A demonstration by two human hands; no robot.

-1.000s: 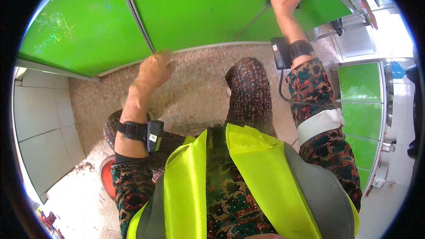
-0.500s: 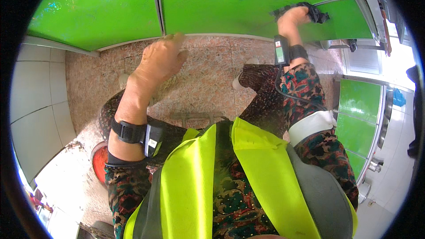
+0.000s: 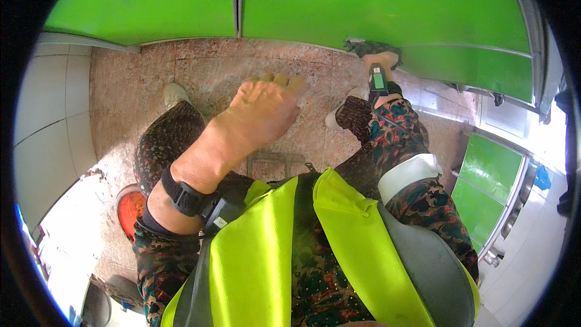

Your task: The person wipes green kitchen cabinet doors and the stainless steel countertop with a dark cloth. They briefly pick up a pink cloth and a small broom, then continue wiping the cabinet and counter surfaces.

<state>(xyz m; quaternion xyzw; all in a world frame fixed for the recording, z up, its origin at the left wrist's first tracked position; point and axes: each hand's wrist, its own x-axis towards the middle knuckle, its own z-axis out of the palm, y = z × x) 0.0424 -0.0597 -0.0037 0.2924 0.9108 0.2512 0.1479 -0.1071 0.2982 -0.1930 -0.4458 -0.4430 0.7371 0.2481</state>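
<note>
My right hand [image 3: 381,60] is closed on a dark crumpled cloth [image 3: 358,46], held against the lower part of a green glossy cabinet front [image 3: 381,6], near its bottom edge; some of the fingers are hidden. My left hand [image 3: 263,104] hovers in mid-air over the speckled floor, left of the right hand, slightly blurred, its fingers loosely bent and apart with nothing visible in them. Both wrists carry black strapped devices.
My shoes [image 3: 177,93] stand on the pinkish floor [image 3: 212,63]. A round container with red inside [image 3: 129,211] sits at lower left beside a white tiled surface [image 3: 48,97]. More green cabinet panels [image 3: 484,169], with metal items beside them, stand at the right.
My right hand and the cloth have moved down the green front toward its bottom edge. My left hand has swung rightward, away from the cabinet. My legs and the view have shifted.
</note>
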